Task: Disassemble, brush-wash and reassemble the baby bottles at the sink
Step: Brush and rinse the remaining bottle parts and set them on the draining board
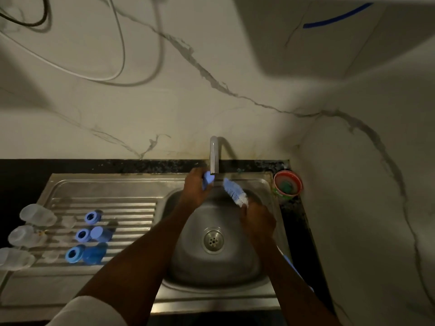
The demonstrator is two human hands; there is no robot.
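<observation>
Looking down at the sink (263,184) from the head cam: my left hand (196,188) has its grip curled round a light blue bottle part (208,180), held right under the tap (214,156) at the back edge of the basin. My right hand (256,220) is wrapped tight round the handle of the bottle brush (234,189), bristles angled up toward that part, just beside it. Can't tell if water's running, it's dim. Over on the drainboard (131,208), toward the left end, sit three clear bottles (37,215), three blue rings (91,217) and a couple of blue caps (98,232), all apart. Red tub (288,184) sits at the back right corner of the desk.
</observation>
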